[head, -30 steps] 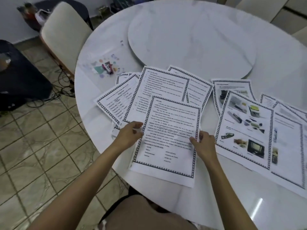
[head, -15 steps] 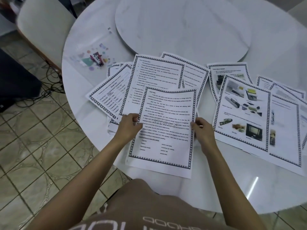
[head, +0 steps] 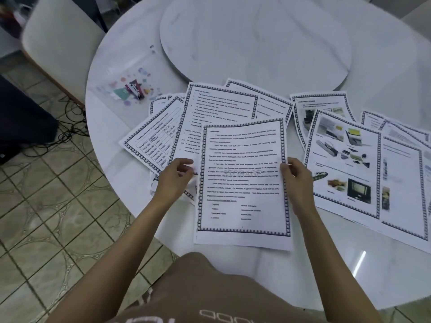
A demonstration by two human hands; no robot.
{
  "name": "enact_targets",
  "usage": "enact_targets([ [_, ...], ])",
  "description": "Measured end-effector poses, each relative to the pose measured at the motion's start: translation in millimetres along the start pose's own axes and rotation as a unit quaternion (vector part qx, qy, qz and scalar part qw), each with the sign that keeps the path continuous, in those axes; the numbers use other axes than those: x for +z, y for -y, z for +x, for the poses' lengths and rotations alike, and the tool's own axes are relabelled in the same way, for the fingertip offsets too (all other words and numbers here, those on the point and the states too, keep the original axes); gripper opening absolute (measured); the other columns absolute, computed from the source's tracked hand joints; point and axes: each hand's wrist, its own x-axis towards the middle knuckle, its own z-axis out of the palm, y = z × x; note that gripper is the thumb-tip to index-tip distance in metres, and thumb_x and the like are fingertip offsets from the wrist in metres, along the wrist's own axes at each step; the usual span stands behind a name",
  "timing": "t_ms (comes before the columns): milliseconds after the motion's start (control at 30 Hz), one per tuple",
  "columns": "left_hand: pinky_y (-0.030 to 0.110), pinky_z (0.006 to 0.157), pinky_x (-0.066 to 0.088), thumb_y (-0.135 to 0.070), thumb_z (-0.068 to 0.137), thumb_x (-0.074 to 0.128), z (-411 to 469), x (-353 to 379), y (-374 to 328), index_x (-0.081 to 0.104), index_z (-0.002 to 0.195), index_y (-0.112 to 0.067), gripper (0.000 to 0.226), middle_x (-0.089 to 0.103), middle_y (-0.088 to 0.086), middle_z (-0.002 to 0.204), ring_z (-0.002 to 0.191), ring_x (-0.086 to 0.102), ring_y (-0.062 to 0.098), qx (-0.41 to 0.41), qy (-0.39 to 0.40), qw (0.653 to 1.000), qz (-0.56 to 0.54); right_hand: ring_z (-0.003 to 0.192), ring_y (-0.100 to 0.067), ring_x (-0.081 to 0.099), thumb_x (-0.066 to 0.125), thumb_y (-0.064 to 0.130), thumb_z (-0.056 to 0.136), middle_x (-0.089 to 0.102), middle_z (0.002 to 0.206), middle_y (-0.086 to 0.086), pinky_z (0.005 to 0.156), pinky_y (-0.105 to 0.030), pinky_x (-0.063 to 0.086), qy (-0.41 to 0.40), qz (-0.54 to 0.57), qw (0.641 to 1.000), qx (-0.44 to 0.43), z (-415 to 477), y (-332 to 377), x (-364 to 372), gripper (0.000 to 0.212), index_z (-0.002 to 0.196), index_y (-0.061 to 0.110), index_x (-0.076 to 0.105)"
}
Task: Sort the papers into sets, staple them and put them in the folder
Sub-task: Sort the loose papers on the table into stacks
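Two bare hands hold one sheet. Left hand (head: pixel 175 180): thumb and curled fingers pinch the left margin of a white printed text sheet with a dark patterned border (head: pixel 242 183). Right hand (head: pixel 298 183): thumb on top of the sheet's right edge, fingers tucked under, pinching it. The text sheet sits near-centre, portrait, its near end overhanging the edge of the round white marble table (head: pixel 256 271). Its far edge bows up a little and overlaps other pages. Cannot tell if it is fully lifted off the pile.

More loose bordered pages fan across the table. A page with a printed grid (head: pixel 151 141) lies left, tilted. A white text-only page (head: pixel 221 106) is just beyond the held sheet, partly under it. A page with colour photos of devices (head: pixel 345 164) lies right, just beside the right hand. Further pages at far right are blurred.

A clear plastic folder with coloured shapes (head: pixel 137 66) lies far left on the table, well apart from both hands. A small pink-and-black stapler (head: pixel 135 91) rests on it. A raised round white turntable disc (head: pixel 256 43) sits at the table's centre, beyond the papers. A cream padded chair (head: pixel 58 43) stands far left, on a beige tiled floor (head: pixel 46 229) with black cables (head: pixel 70 129). A brown shirt (head: pixel 210 292) shows at the near edge.
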Motion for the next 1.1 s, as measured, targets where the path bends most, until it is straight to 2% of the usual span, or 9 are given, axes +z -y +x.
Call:
enact_targets([
  [133,0.009,0.056,0.043,-0.012,0.09,0.055,14,-15,5,0.063,0.105,-0.014,0.017,0.059,0.001,0.085,0.076,0.056,0.018,0.008,-0.045,0.999,0.013,0.091,-0.018,0.057,0.049,0.016,0.095,0.062,0.102,-0.01,0.086,-0.031,0.046,-0.041,0.01,0.999,0.002,12,-2,-27,0.024,0.114,0.004,0.057],
  [267,0.027,0.073,0.047,-0.011,0.09,0.054,29,-27,5,0.063,0.107,-0.011,0.02,0.059,0.0,0.087,0.079,0.057,0.017,0.013,-0.079,0.996,0.027,0.067,0.003,0.061,0.047,0.017,0.096,0.063,0.086,0.004,0.066,-0.013,0.051,-0.058,0.029,0.998,0.016,19,-11,-55,0.016,0.106,0.012,0.059],
  [367,0.026,0.075,0.043,-0.013,0.09,0.054,43,-32,5,0.061,0.113,-0.01,0.024,0.06,0.0,0.093,0.079,0.054,0.014,0.032,-0.094,0.993,0.056,0.061,0.009,0.06,0.046,0.016,0.096,0.061,0.085,0.009,0.058,-0.005,0.049,-0.076,0.036,0.996,0.041,21,-17,-71,0.014,0.105,0.015,0.057],
  [500,0.022,0.082,0.039,-0.017,0.09,0.054,66,-36,4,0.056,0.12,-0.01,0.031,0.059,0.011,0.117,0.094,0.057,0.018,0.058,-0.109,0.988,0.097,0.063,0.006,0.059,0.045,0.016,0.096,0.059,0.083,0.01,0.055,-0.008,0.047,-0.099,0.033,0.992,0.065,20,-20,-83,0.015,0.106,0.012,0.056],
  [633,0.025,0.089,0.039,-0.015,0.09,0.053,83,-35,-9,0.05,0.126,-0.007,0.037,0.056,0.01,0.125,0.11,0.056,0.024,0.062,-0.097,0.989,0.089,0.071,-0.003,0.06,0.045,0.016,0.095,0.061,0.086,0.007,0.054,-0.006,0.048,-0.107,0.05,0.99,0.08,20,-19,-86,0.017,0.107,0.012,0.056],
  [733,0.027,0.091,0.039,-0.017,0.091,0.054,94,-33,-23,0.047,0.13,-0.005,0.041,0.056,0.011,0.125,0.112,0.055,0.024,0.046,-0.074,0.993,0.075,0.076,-0.008,0.06,0.046,0.017,0.095,0.062,0.088,0.006,0.055,-0.008,0.05,-0.111,0.064,0.988,0.091,20,-16,-85,0.015,0.104,0.015,0.057],
  [833,0.034,0.099,0.041,-0.021,0.09,0.056,109,-34,-35,0.044,0.132,-0.007,0.046,0.056,0.011,0.126,0.115,0.053,0.026,0.009,-0.046,0.997,0.058,0.071,-0.002,0.065,0.046,0.017,0.095,0.064,0.091,0.006,0.06,-0.011,0.054,-0.115,0.087,0.985,0.098,22,-11,-82,0.015,0.096,0.021,0.06],
  [967,0.032,0.09,0.042,-0.025,0.089,0.059,124,-35,-47,0.038,0.136,-0.008,0.054,0.054,0.013,0.129,0.114,0.054,0.027,-0.018,0.002,0.997,0.071,0.074,-0.004,0.063,0.046,0.015,0.096,0.063,0.093,0.003,0.063,-0.012,0.055,-0.109,0.128,0.98,0.106,27,-6,-69,0.013,0.1,0.016,0.058],
  [1100,0.032,0.087,0.044,-0.02,0.088,0.06,130,-32,-52,0.038,0.136,-0.006,0.054,0.053,0.014,0.128,0.101,0.058,0.027,-0.039,0.022,0.998,0.041,0.084,-0.017,0.063,0.046,0.015,0.096,0.065,0.093,-0.001,0.08,-0.03,0.056,-0.088,0.13,0.981,0.11,40,-2,-40,0.014,0.095,0.017,0.06],
])
